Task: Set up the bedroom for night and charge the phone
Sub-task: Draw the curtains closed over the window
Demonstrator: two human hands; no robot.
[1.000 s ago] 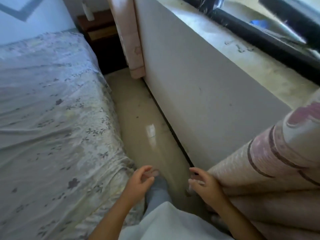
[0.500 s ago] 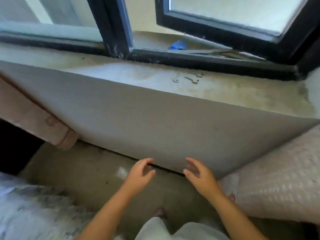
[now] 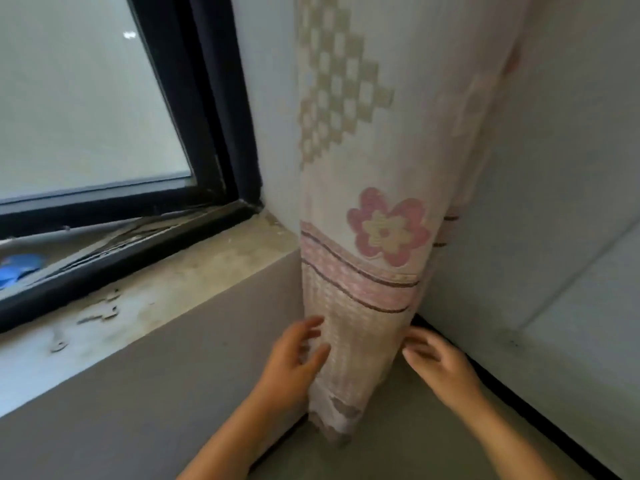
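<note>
A bunched curtain (image 3: 367, 188), cream with a pink flower and pink stripes, hangs in the room corner to the right of the window (image 3: 86, 109). My left hand (image 3: 294, 358) is at the curtain's left edge near its hem, fingers spread and touching the cloth. My right hand (image 3: 436, 362) is at its right edge, fingers apart, close to or just touching the fabric. Neither hand has closed on the cloth. No phone is in view.
The black-framed window stands slightly ajar above a dusty concrete sill (image 3: 145, 296). A blue object (image 3: 20, 268) lies in the frame gap. Below is a grey wall (image 3: 138, 393). A white wall (image 3: 571, 202) with dark skirting runs at the right.
The view has swung right from the bed and floor, past the sill, to the corner curtain. Both hands have come up to either side of the curtain's lower part.
</note>
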